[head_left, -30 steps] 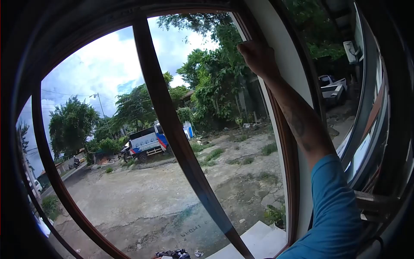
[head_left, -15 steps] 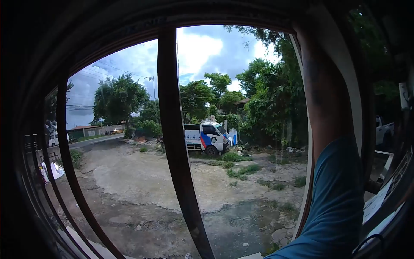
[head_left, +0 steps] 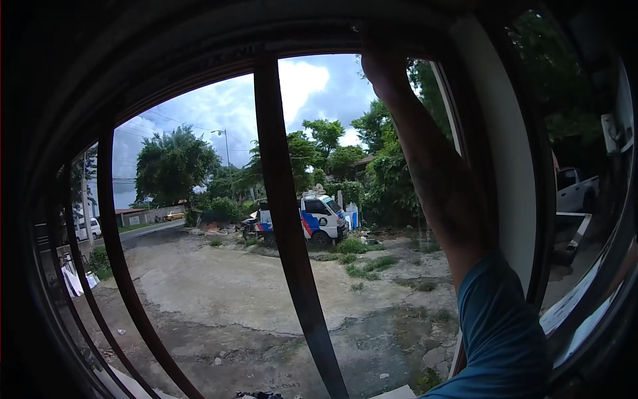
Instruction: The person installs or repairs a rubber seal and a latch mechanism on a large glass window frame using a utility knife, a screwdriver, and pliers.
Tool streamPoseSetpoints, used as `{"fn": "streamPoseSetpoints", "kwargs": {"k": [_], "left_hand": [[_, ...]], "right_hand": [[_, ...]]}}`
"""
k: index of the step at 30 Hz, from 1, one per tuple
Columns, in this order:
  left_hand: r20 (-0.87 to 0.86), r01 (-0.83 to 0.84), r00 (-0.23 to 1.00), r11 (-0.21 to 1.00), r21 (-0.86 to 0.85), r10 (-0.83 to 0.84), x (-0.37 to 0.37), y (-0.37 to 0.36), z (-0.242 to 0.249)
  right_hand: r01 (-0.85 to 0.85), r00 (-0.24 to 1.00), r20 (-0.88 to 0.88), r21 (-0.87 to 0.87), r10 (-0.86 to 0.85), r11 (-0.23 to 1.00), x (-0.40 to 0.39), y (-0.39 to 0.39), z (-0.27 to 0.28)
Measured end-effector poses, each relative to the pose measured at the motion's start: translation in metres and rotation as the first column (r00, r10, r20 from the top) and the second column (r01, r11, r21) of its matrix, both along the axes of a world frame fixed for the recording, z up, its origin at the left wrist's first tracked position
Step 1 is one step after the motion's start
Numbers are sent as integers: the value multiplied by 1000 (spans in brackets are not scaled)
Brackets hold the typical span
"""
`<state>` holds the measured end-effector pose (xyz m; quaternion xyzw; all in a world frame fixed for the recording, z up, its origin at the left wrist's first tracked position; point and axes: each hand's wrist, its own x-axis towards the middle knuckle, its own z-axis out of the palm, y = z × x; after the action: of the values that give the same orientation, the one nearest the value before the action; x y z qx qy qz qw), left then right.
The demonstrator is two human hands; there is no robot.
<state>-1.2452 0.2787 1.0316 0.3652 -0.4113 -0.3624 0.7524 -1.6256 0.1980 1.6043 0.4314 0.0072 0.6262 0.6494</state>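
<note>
My right arm, in a blue sleeve (head_left: 502,319), reaches up from the lower right across the window glass. At its end my right hand (head_left: 383,63) is raised against the dark top rail of the window frame (head_left: 319,41). The fingers are lost in shadow there, so I cannot tell whether they hold anything. Left of the hand, a dark upright bar (head_left: 289,199) runs down the window. A pale side jamb (head_left: 502,153) stands to the right of the forearm. My left hand is out of view.
Several more dark bars (head_left: 123,266) cross the window on the left. Outside are a dirt and concrete yard (head_left: 212,279), a small white truck (head_left: 322,218) with blue and red markings, trees (head_left: 176,163) and a road. A white pickup (head_left: 575,189) shows at far right.
My right hand and forearm have swung left along the top rail, and the hand now shows in front of the upper glass. The view has turned slightly.
</note>
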Motion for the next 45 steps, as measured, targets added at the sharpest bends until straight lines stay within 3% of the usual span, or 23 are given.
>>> {"fn": "streamPoseSetpoints", "kwargs": {"k": [1,2,3,5,7,9,11,12,13,14,15,17,19,20,21,22,24,25,27,31,36,41,45], "left_hand": [[13,98,995,993,-66,-97,19,-20,3],[27,191,982,973,-130,-189,42,-48,6],[38,275,961,941,-195,-273,66,-73,5],[135,280,958,931,-233,-254,99,-63,15],[396,-1,916,986,-164,67,106,-15,74],[110,112,991,930,-350,-79,156,-24,77],[-75,383,897,850,-362,-436,175,14,110],[121,430,902,829,-358,-415,182,28,110],[291,529,844,789,-314,-450,197,39,110],[356,453,862,862,-226,-360,209,50,103],[426,365,862,921,-140,-276,217,59,95],[540,-93,832,992,-88,126,237,82,76],[531,-488,718,869,-77,451,274,116,48],[530,-684,498,686,-247,687,327,132,-1],[82,-665,731,734,-136,678,350,169,-28],[447,-843,428,525,-118,786,398,218,-65],[408,-969,246,228,94,879,409,306,-112],[396,-970,215,149,191,893,404,341,-137],[362,-935,215,84,345,907,379,383,-187],[255,-857,305,148,493,918,332,401,-257],[205,-830,391,248,500,897,318,397,-287],[180,-809,509,396,435,842,319,353,-274],[191,-701,708,645,305,679,305,249,-216]], "right_hand": [[-192,981,38,362,192,912,54,3,-53],[-251,949,-97,347,300,904,106,11,-106],[-518,693,2,698,721,495,154,18,-162],[-477,665,-151,667,731,572,225,26,-254],[-393,499,-190,820,846,416,279,45,-343],[-343,373,-186,883,909,321,328,61,-422],[-173,322,-121,968,939,184,396,72,-516],[-167,290,-122,970,949,175,414,74,-540],[1,425,-253,960,869,279,430,78,-560],[180,526,-399,916,751,360,444,84,-566],[122,488,-379,921,786,369,455,101,-557],[-66,179,-111,990,978,124,482,96,-595],[3,97,1,1000,995,-2,484,105,-582],[78,36,124,989,992,-126,480,108,-578],[75,28,222,972,975,-224,476,96,-584],[90,139,319,939,938,-332,468,89,-585],[57,248,339,930,908,-363,443,69,-572],[23,335,263,958,905,-287,432,53,-578],[67,489,326,911,809,-408,404,44,-582],[143,680,343,805,648,-576,389,38,-624],[362,544,142,850,827,-384,413,44,-626],[64,657,-50,998,752,10,396,38,-526],[-157,845,-152,845,512,511,309,38,-399]]}}
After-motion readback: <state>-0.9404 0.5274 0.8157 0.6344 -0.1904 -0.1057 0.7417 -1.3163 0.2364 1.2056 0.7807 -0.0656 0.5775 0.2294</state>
